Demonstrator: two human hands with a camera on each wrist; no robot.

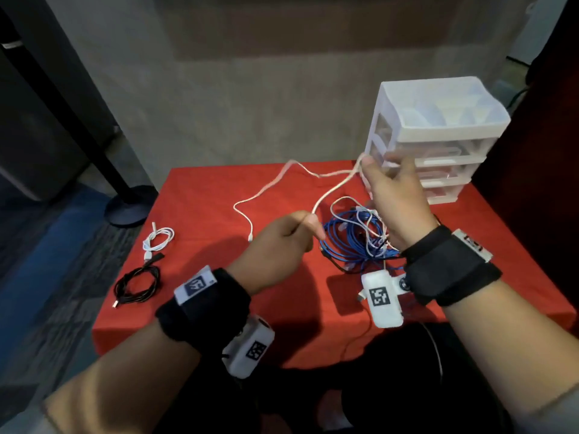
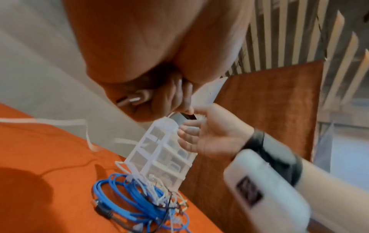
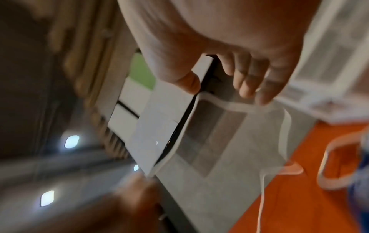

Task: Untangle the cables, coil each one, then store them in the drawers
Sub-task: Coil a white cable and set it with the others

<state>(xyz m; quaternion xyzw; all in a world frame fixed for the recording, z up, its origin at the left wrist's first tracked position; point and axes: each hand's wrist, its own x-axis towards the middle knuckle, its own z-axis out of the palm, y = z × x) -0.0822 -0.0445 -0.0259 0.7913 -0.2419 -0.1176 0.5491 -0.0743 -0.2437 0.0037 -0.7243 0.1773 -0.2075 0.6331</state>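
Left hand [image 1: 282, 242] low over the red tablecloth [image 1: 203, 308], fingers curled round a white cable [image 1: 332, 189], pinching it just above the blue tangle. Right hand [image 1: 394, 195] raised higher, directly in front of the drawer unit [image 1: 438, 133], thumb and fingertips pinching the same white cable at its top bend; remaining fingers loosely spread. From that bend, cable running left across the cloth in loose waves, free plug end [image 1: 250, 237] lying flat near the left hand.

Below and between both hands: a blue cable bundle [image 1: 354, 239] knotted up with thinner white wires and a dark lead, resting on the cloth just beside the foot of the drawer unit. Right forearm and its wrist camera housing [image 1: 382, 297] hanging over the near edge of that tangle, hiding part of it.

Drawer unit white and translucent, standing upright at the far right corner, all drawers pushed in; something pale visible through a drawer front, too blurred to name.

At the left side, well apart from the tangle: a small coiled white cable [image 1: 158, 239] and, nearer, a coiled black cable [image 1: 138, 285], lying apart from each other.

Right wrist view too smeared for finer finger detail.
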